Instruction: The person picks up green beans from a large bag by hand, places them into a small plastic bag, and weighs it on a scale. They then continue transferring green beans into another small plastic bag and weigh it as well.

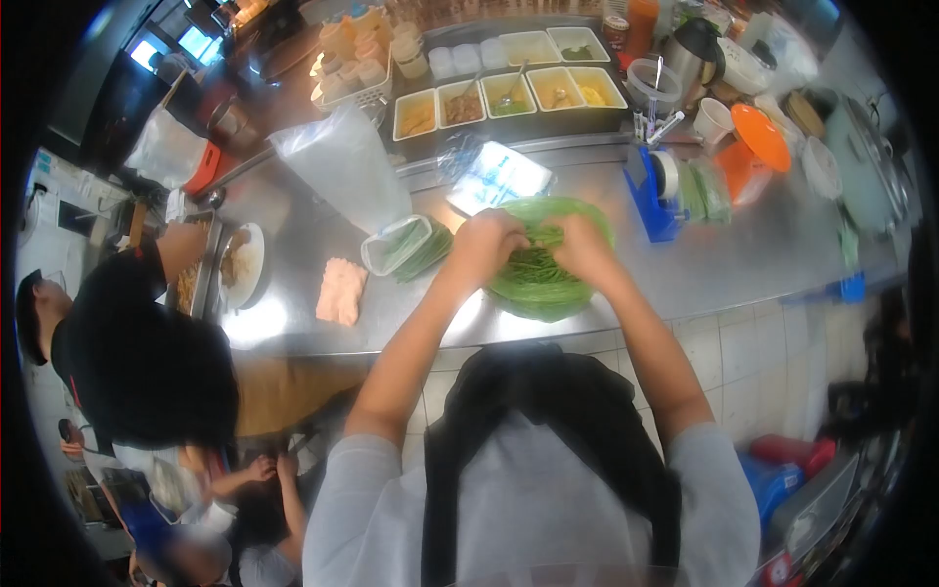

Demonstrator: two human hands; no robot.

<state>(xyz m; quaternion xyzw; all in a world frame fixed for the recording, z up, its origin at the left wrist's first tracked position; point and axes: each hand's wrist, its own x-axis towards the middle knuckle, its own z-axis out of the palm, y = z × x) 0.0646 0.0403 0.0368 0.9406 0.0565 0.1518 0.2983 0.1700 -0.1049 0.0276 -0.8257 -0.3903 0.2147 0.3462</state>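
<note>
On the steel counter before me sits a green plastic bag (536, 305), its mouth spread wide. Thin green vegetable stalks (540, 262) fill it; they look like green beans, though blur hides detail. My left hand (486, 243) is closed on the bag's left side, fingertips curled inward at the opening. Opposite it, my right hand (584, 250) is closed on the right side, its fingertips partly hidden among the stalks. Left of the bag lies a clear plastic pack of long green leaves (421, 249). A folded white and blue plastic package (500, 177) rests just behind.
A pink cloth (340, 291) and a large translucent bag (344, 168) lie to the left. Food trays (460, 106) line the back. At right stand a blue tape dispenser (649, 196) and an orange container (743, 168). A co-worker (147, 342) stands at left beside a white plate (250, 266).
</note>
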